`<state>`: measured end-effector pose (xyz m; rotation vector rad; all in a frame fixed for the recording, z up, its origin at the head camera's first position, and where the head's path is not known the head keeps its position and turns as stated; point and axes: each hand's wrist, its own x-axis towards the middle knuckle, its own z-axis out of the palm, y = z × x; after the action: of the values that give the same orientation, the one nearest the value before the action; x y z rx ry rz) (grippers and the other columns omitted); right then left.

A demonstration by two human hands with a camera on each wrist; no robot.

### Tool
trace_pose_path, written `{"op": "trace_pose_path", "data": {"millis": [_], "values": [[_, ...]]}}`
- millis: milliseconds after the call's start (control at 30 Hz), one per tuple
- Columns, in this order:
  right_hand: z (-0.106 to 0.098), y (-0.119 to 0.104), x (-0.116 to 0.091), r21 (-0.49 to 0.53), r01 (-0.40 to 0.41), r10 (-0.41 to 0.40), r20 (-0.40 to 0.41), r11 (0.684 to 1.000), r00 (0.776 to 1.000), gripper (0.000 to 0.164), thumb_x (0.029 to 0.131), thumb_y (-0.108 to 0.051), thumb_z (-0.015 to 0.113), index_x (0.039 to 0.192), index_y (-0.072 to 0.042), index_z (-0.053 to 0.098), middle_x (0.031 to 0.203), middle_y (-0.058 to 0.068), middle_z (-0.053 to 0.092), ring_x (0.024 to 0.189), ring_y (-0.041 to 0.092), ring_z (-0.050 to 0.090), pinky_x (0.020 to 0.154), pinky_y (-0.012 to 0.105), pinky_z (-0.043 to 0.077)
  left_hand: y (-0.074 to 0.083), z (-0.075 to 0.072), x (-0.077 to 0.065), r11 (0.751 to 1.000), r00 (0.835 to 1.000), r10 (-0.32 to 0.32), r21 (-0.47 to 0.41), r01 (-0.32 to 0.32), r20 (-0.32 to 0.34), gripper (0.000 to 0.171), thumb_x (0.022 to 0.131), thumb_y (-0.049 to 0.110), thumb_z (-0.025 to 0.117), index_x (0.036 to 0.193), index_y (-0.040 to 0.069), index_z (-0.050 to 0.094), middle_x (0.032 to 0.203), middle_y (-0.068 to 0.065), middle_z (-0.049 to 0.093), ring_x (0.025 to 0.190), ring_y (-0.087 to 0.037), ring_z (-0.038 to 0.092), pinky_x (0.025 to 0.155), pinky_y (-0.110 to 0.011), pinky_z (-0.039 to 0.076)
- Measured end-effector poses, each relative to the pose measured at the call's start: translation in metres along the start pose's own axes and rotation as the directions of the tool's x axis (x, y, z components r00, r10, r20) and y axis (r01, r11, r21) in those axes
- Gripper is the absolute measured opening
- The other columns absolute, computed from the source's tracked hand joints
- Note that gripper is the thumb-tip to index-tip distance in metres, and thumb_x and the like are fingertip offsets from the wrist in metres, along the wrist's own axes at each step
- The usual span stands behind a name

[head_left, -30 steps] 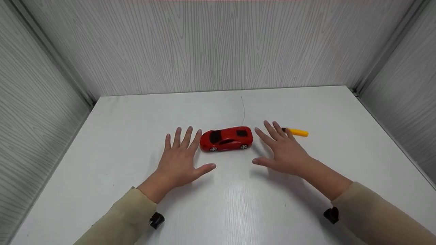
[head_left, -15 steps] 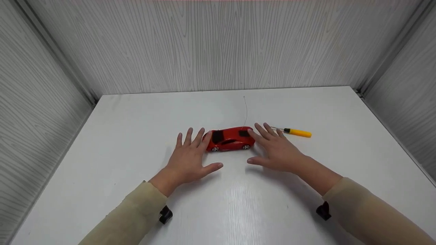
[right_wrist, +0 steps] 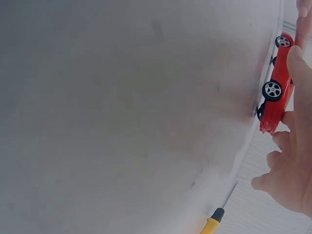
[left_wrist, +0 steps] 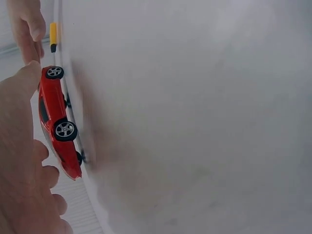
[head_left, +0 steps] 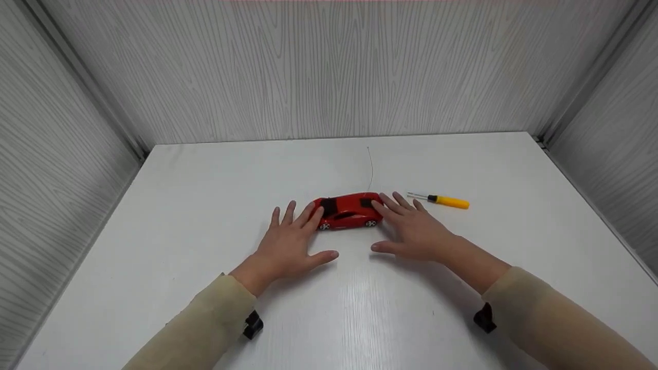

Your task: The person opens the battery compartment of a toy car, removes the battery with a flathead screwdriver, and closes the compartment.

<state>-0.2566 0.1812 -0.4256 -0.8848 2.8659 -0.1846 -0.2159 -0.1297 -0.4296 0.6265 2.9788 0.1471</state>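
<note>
A red toy car (head_left: 350,204) stands on its wheels on the white tabletop, between both hands. My left hand (head_left: 288,246) has its fingers spread, the foremost ones overlapping the car's left end in the head view. At the other end, the spread fingers of my right hand (head_left: 419,234) overlap the car's right end. Whether the fingertips actually touch it is hard to tell. Both thumbs point inward, apart from the car. In the left wrist view the car (left_wrist: 56,112) shows its silver-spoked wheels, and the right wrist view has the car (right_wrist: 280,83) beside the right hand.
A screwdriver (head_left: 450,201) with a yellow handle lies right of the right hand. A thin wire (head_left: 371,167) extends behind the car. Wood-grain panels (head_left: 329,72) enclose the table (head_left: 205,174) at the back and sides.
Both hands have moved inward, from beside the car's ends to overlapping them. The screwdriver, partly covered by the right hand before, now shows in full. The car shows no clear movement on the table.
</note>
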Motion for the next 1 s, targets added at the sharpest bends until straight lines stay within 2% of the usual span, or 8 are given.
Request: {"op": "trace_pose_path", "data": {"millis": [133,300,567,1000], "values": [[0.001,0.000,0.000,0.009,-0.009,0.009,0.011,1.000,1.000,0.105,0.092,-0.081,0.055,0.172,-0.023,0.018,0.178,0.003,0.014,0.163,0.035,0.009,0.125,0.067,0.017,0.000,0.001,0.000,1.000,1.000,0.002,-0.011,-0.002,0.018,0.108,0.093,0.086,0.040,0.172,0.016,0.017,0.177,-0.008,0.014,0.160,-0.049,0.008,0.126,-0.068,0.006],[0.001,0.000,0.000,0.031,-0.005,0.005,0.002,1.000,1.000,0.104,0.093,-0.078,0.059,0.172,-0.022,0.020,0.177,0.004,0.015,0.163,0.035,0.010,0.124,0.068,0.018,-0.001,0.000,0.000,1.000,1.000,0.008,-0.004,-0.008,0.010,0.106,0.094,0.085,0.041,0.171,0.016,0.020,0.177,-0.008,0.016,0.159,-0.049,0.012,0.127,-0.065,0.009],[0.002,0.001,-0.001,0.055,0.012,-0.011,-0.006,0.998,1.000,0.100,0.094,-0.071,0.063,0.171,-0.021,0.024,0.177,0.001,0.017,0.163,0.031,0.013,0.125,0.063,0.022,-0.002,0.002,0.000,0.999,0.999,0.028,-0.027,-0.028,0.023,0.105,0.095,0.084,0.043,0.171,0.015,0.019,0.177,-0.008,0.016,0.161,-0.044,0.013,0.129,-0.057,0.011],[0.003,-0.003,-0.025,0.092,0.040,-0.039,-0.014,0.995,0.999,0.097,0.096,-0.069,0.064,0.170,-0.020,0.027,0.176,0.001,0.021,0.161,0.034,0.018,0.123,0.064,0.025,0.003,0.000,-0.015,0.996,0.997,0.062,-0.062,-0.059,0.040,0.103,0.095,0.081,0.047,0.171,0.017,0.021,0.177,-0.006,0.016,0.161,-0.042,0.014,0.129,-0.057,0.011]]}}
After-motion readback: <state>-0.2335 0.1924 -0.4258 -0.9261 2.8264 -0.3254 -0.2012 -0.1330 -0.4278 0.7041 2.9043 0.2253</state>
